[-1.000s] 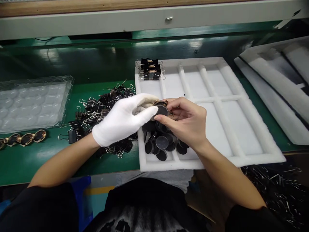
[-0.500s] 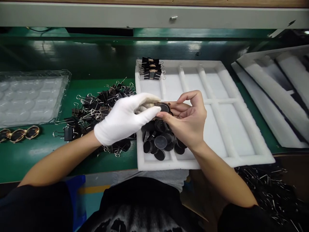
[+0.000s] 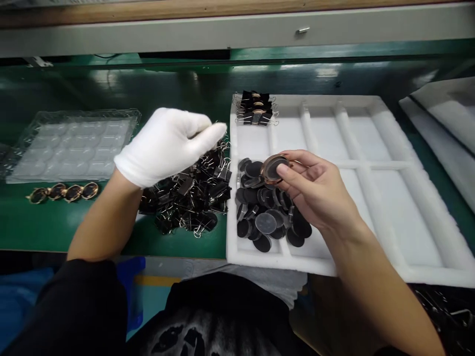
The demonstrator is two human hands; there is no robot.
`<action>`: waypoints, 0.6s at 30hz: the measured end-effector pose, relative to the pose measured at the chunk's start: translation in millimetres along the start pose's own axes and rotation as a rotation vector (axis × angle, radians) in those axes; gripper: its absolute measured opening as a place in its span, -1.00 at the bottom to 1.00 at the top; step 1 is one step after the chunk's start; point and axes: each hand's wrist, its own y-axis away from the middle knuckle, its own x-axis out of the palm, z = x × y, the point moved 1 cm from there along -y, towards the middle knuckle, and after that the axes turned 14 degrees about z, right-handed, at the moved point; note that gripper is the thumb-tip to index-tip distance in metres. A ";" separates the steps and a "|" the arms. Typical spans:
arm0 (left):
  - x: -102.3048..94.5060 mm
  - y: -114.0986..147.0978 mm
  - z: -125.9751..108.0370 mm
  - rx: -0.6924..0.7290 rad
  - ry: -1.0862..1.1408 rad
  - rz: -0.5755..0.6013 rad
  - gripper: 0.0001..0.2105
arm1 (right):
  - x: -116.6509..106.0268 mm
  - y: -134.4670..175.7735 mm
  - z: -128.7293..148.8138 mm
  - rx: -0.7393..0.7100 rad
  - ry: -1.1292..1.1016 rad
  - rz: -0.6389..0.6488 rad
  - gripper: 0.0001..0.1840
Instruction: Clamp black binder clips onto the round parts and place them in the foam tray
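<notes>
My right hand [image 3: 319,190] pinches a round rose-gold-rimmed case [image 3: 273,168] with a dark disc in it, thumb on its face and fingers behind. It is held over a heap of clear and black discs [image 3: 265,223] in the near left compartments of a white foam tray [image 3: 274,261]. My left hand [image 3: 168,146], in a white glove, is above a pile of black binder clips [image 3: 189,198] on the green table. Its thumb and fingers are closed together; whatever may be between them is hidden.
Several binder clips gripping gold-rimmed pieces [image 3: 257,106] stand in the tray's far left compartment. Clear plastic trays [image 3: 79,148] lie at left, with a row of gold-rimmed round pieces [image 3: 65,192] in front. More white foam trays [image 3: 445,118] lean at right. A grey bar [image 3: 222,37] crosses the back.
My hands have parted. The left has moved left and up over the binder clips, while the right keeps the round case, now tilted. The view has shifted left.
</notes>
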 end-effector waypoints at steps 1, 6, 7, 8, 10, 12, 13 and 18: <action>-2.7 -0.2 4.7 -0.041 -0.108 0.047 -0.51 | 0.0 -0.3 0.4 0.022 -0.052 0.006 -0.75; 25.9 -3.6 4.6 -0.083 -0.549 0.245 -0.55 | 5.0 0.0 2.2 0.098 -0.128 0.036 -0.70; 34.5 -5.0 1.1 -0.035 -0.597 0.277 -0.58 | 6.0 0.2 2.4 0.104 -0.122 0.042 -0.69; 42.0 -6.5 -2.3 0.008 -0.635 0.310 -0.60 | 6.8 0.2 2.5 0.109 -0.117 0.045 -0.68; 51.4 -9.5 -6.3 0.051 -0.676 0.363 -0.64 | 7.6 -0.1 2.6 0.109 -0.111 0.043 -0.67; 52.3 -11.7 -4.9 0.047 -0.643 0.381 -0.68 | 7.6 -0.9 2.3 0.108 -0.108 0.038 -0.66; 50.0 -12.4 -2.4 0.042 -0.590 0.381 -0.68 | 7.3 -1.3 2.0 0.110 -0.106 0.037 -0.65; 24.2 -13.2 14.3 -0.013 -0.094 0.339 -0.69 | 4.9 -1.8 -0.4 0.126 -0.098 0.091 -0.66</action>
